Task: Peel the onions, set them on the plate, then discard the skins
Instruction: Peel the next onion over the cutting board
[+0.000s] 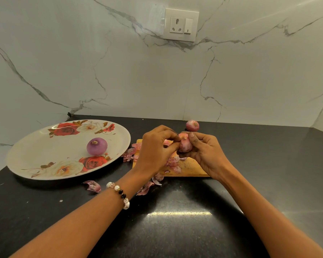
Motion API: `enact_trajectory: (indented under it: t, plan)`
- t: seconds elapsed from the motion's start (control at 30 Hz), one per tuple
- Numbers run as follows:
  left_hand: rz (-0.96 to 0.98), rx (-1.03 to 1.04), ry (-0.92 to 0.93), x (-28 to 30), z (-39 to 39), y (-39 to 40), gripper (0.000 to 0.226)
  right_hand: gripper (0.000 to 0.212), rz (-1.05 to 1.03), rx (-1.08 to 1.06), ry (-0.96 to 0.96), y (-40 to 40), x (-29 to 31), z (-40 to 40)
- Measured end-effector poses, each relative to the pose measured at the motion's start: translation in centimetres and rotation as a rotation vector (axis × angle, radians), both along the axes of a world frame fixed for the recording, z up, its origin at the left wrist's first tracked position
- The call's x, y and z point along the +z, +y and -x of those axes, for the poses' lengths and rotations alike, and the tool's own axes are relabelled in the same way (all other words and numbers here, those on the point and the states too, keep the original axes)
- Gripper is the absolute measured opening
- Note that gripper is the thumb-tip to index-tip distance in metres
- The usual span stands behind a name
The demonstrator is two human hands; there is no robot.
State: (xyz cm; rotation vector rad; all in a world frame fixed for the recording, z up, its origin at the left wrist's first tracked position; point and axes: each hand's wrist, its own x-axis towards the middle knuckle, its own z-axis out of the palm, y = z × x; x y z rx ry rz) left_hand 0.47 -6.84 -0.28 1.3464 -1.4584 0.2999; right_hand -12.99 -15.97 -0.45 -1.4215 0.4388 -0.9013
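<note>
Both forearms are bare, no sleeves showing. Round the left wrist sits a beaded bracelet of pearl-white, clear pinkish and glossy black beads [119, 194], at about seven o'clock from the hands.

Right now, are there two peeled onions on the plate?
No, the plate holds only one peeled onion; another is in the hands, and a third sits on the counter behind the board.

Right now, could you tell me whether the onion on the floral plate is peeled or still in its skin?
Peeled: the onion on the plate shows smooth, glossy purple flesh with no papery skin.
</note>
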Motion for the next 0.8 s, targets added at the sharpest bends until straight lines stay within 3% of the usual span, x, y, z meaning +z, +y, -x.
enact_trajectory:
  t: [0.4, 0.8]
  plan:
    - [-0.051, 0.041, 0.038, 0.05, 0.14, -0.41, 0.008, 0.021, 0.009, -0.053, 0.039, 0.38, 0.02, -0.32]
    - [-0.322, -0.038, -0.031, 0.07, -0.23, -0.5, 0.009, 0.023, -0.009, -0.04, 0.057, 0.11, -0.27, -0.33]
